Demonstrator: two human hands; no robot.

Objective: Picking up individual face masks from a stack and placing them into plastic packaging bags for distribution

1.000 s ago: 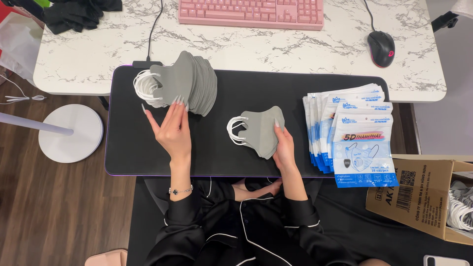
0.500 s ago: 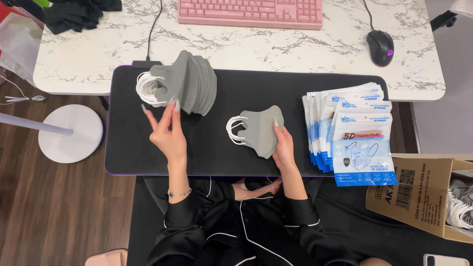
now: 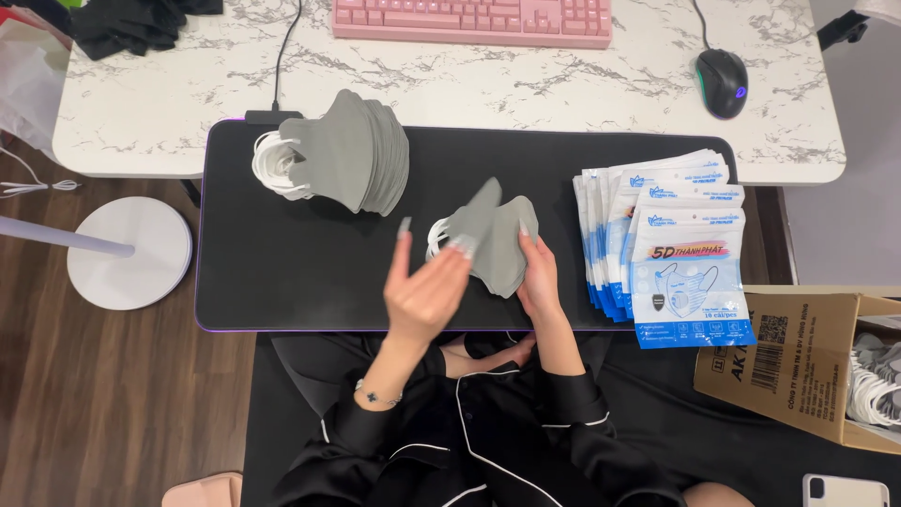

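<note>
Nearest you, your left hand (image 3: pixel 427 291) hovers over the black mat (image 3: pixel 282 272), palm up, its fingers (image 3: pixel 462 246) spread loosely and just touching the near edge of a small bundle of grey masks (image 3: pixel 493 239). It grips nothing. Your right hand (image 3: pixel 540 277) lies against the right side of that same bundle, fingers wrapped along its edge and holding it on the mat, with one mask at the top tilted up. White ear loops poke out on the bundle's left.

To your right, a fanned stack of printed blue and white pouches (image 3: pixel 671 244) lies at the mat's end, and a cardboard box (image 3: pixel 798 366) stands lower right with white loops showing inside.

Further off, at the mat's far left, a taller pile of grey masks (image 3: pixel 352 155) leans over, well apart from both hands. Beyond the mat, the marble table (image 3: pixel 169 94) carries a pink keyboard (image 3: pixel 474 19) and a black mouse (image 3: pixel 721 83).
</note>
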